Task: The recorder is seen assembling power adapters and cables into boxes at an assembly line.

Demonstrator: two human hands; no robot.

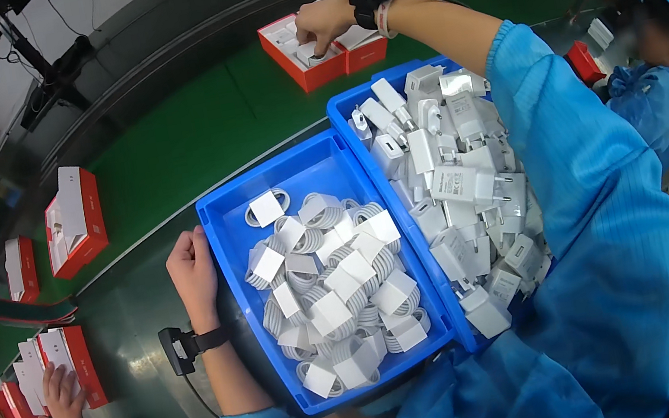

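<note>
My right hand (322, 23) reaches far across into an open red and white box (320, 76), its fingers pinched on a coiled white cable (317, 59), partly hidden by the hand. My left hand (191, 271) is loosely closed with nothing visible in it, beside the left rim of a blue bin (222, 218). Many coiled white cables with white paper wraps (333, 310) fill that bin. Against its right side, a second blue bin (340, 107) holds a heap of white plug chargers (470, 179), partly covered by my right sleeve.
On the green conveyor belt (190, 127) stand more open red boxes (78, 219) at the left. A co-worker's hands (63, 399) touch red boxes (84, 367) at lower left. Another person (652, 88) sits at the far right. A cable hangs from my left wrist's device (177, 350).
</note>
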